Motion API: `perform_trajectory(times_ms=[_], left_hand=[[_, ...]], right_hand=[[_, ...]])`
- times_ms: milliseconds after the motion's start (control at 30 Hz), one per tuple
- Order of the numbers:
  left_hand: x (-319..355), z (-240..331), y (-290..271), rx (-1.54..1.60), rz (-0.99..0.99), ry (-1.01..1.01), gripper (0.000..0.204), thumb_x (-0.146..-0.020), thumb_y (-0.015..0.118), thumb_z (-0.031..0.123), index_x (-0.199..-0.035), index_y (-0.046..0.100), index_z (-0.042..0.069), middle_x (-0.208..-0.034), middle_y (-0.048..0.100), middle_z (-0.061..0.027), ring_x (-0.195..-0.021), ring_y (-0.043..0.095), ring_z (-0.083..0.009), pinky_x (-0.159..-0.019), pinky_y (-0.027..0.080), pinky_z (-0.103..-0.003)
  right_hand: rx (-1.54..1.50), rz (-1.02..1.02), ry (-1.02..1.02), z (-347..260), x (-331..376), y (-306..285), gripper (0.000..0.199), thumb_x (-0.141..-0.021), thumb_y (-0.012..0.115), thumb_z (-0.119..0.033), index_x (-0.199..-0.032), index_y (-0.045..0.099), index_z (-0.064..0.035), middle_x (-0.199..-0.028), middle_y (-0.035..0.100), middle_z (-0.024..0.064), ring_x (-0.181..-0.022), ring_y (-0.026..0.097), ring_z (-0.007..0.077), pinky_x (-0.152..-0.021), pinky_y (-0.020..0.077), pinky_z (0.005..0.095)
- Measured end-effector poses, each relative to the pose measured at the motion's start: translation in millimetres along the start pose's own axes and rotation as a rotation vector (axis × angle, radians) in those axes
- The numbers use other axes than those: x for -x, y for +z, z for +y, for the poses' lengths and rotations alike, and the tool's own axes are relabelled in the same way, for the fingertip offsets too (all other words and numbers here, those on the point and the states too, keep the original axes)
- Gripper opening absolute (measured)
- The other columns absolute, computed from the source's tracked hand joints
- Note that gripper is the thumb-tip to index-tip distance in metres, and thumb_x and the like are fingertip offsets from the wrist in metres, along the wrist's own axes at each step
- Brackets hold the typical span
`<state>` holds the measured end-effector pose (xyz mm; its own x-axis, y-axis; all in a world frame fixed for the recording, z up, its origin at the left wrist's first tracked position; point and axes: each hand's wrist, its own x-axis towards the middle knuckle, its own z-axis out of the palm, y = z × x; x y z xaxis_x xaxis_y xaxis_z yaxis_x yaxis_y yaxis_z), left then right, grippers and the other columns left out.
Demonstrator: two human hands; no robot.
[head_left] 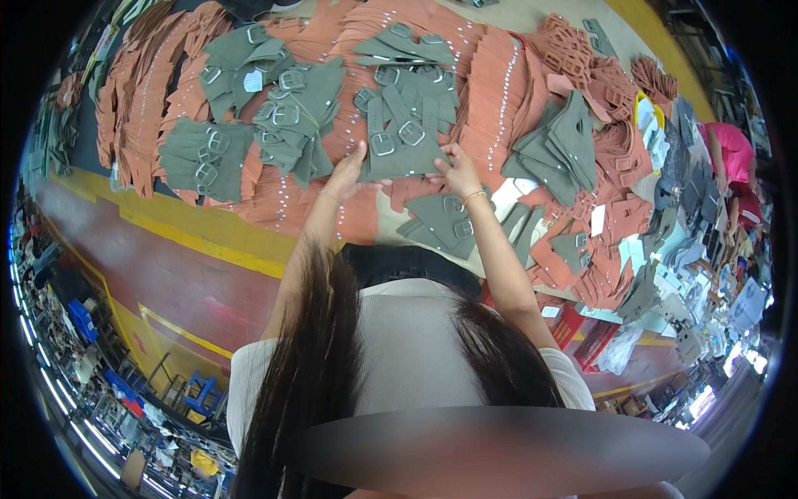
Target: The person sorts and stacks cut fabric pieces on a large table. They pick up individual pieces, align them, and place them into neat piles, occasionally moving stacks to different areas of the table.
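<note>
Between my two hands is a dark green leather piece with two straps and silver buckles; it looks like a shoe upper. My left hand grips its left edge, thumb on top and fingers partly underneath. At the right lower corner, my right hand pinches the edge between thumb and fingers. Just beyond it, more green buckled pieces lie in a pile. A green piece with buckles rests nearer me, beside my right forearm.
Rows of overlapping orange-brown leather pieces cover much of the table. Green buckled stacks lie to the left, flat green pieces to the right. Red crates stand low at right. Another person in pink is at the far right.
</note>
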<state>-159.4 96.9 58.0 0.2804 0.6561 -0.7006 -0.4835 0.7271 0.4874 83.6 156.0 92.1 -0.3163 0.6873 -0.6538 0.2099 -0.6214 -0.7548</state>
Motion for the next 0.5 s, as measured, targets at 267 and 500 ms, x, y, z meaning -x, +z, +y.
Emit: perform_trajectory(times_ms=[267, 500], left_hand=[[-4, -5, 8, -0.174, 0.030, 0.058, 0.038, -0.092, 0.056, 0.023, -0.124, 0.044, 0.008, -0.105, 0.063, -0.0086, -0.076, 0.067, -0.0197, -0.057, 0.055, -0.025], [0, -4, 11, -0.148, 0.027, 0.048, 0.037, -0.091, 0.057, 0.020, -0.124, 0.044, 0.008, -0.107, 0.062, -0.0080, -0.077, 0.067, -0.0194, -0.057, 0.054, -0.024]], right_hand=[[0.382, 0.247, -0.247, -73, -44, 11, 0.044, -0.089, 0.057, -0.042, -0.101, 0.055, -0.0004, -0.082, 0.066, 0.0132, -0.062, 0.065, 0.0202, -0.053, 0.0528, 0.0303], [-0.656, 0.003, 0.088, -115, -114, 53, 0.031, -0.096, 0.047, -0.029, -0.100, 0.054, 0.0005, -0.094, 0.065, 0.0151, -0.068, 0.064, 0.0176, -0.060, 0.0551, 0.0295]])
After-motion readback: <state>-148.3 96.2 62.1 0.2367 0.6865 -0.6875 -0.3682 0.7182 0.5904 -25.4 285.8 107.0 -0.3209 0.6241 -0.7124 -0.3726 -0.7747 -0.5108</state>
